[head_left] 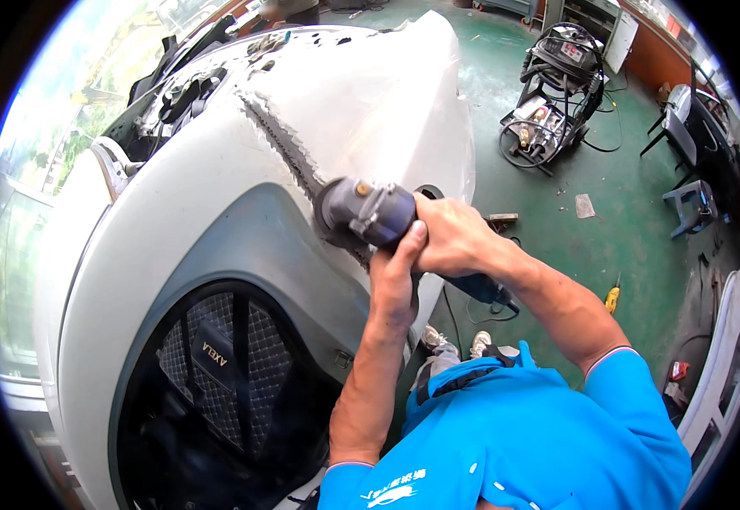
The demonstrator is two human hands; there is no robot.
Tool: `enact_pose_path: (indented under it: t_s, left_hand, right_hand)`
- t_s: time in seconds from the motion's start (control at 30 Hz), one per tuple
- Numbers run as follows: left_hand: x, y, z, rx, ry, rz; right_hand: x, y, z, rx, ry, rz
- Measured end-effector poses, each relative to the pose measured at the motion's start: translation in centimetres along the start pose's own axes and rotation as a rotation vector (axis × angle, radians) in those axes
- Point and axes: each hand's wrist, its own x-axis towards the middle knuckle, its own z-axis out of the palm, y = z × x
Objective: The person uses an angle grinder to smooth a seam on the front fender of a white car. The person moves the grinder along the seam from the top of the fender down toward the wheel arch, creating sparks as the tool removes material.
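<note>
Green floor (616, 246) spreads right of the right hand (453, 231), with a blue-grey stool (689, 194) and dark-framed chair (681, 146) farther out, and bright windows (14, 263) far to its left.

The left forearm (361, 408) rose just past twelve o'clock to the left grip (394, 285), which was curled, thumb (412, 242) angled toward one o'clock. The right forearm (548, 297) slanted toward ten o'clock; the right grip (456, 235), also curled, sat close by, at the left grip's two o'clock.

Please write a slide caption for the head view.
Left hand and right hand hold a dark grinder at the grey strip on a white car body.
</note>
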Motion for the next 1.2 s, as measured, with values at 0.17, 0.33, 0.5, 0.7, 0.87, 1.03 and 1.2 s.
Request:
enact_pose_path:
  t_s: [0.17,0.33,0.5,0.7,0.87,1.03,1.2]
  left_hand:
    - [-1.4,-3.3,0.4,-0.027,0.040,0.022]
    - [-0.3,0.2,0.6,0.007,-0.023,0.021]
    - [-4.2,-7.1,1.2,-0.130,0.055,-0.120]
    - [-6.7,-10.2,1.7,-0.128,-0.043,-0.190]
    - [-8.4,-12.5,2.1,-0.095,0.000,-0.191]
    - [-9.2,-13.5,1.6,-0.050,0.059,-0.165]
    - [-9.6,-12.8,0.3,0.006,0.097,-0.161]
  right_hand:
    - [-1.6,1.1,0.4,-0.034,-0.070,0.023]
    - [-0.3,-0.5,-1.1,-0.046,-0.028,-0.042]
    - [-5.2,2.6,0.7,-0.085,-0.199,0.079]
    - [-10.1,4.5,2.0,-0.100,-0.136,0.117]
    - [-12.4,6.6,3.6,-0.028,-0.143,0.154]
    - [-12.9,7.0,4.7,-0.003,-0.162,0.131]
    - [-12.5,6.6,6.3,0.041,-0.141,0.116]
